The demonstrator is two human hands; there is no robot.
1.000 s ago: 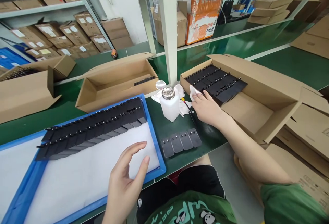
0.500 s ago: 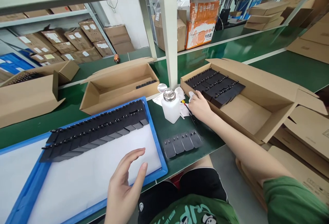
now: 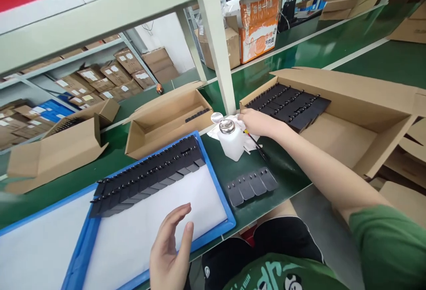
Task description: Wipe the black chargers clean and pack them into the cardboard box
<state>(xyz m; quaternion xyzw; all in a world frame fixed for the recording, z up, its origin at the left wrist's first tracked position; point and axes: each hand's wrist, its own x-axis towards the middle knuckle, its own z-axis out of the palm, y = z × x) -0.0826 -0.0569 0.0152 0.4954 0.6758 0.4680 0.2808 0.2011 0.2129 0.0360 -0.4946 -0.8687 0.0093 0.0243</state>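
My left hand (image 3: 173, 248) hovers over the near part of a blue-rimmed tray (image 3: 216, 179) with a white bottom. It is open, thumb and fingers apart, with nothing in it. My right hand (image 3: 261, 122) reaches to crumpled white wipes (image 3: 214, 134) behind a white pump bottle (image 3: 231, 141) with a raised metal lid. Its fingers are curled and closed; what they hold is hidden. Beside it lies a thin black tool with a yellow and red end (image 3: 253, 138). Small dark flat pieces with pegs (image 3: 253, 185) lie in a row on the green bench.
Rows of black parts (image 3: 149, 170) lie in the tray. The right carton (image 3: 353, 141) holds more black parts (image 3: 289, 101); a left carton (image 3: 156, 132) has a short dark strip (image 3: 196, 115). A pale post (image 3: 218, 50) rises behind the bottle. An open carton (image 3: 56, 152) lies far left.
My right hand has moved toward the wipes beside the bottle; the white wipe seen at its fingertips before is now hidden. My left hand keeps its open shape. The view has shifted and tilted.
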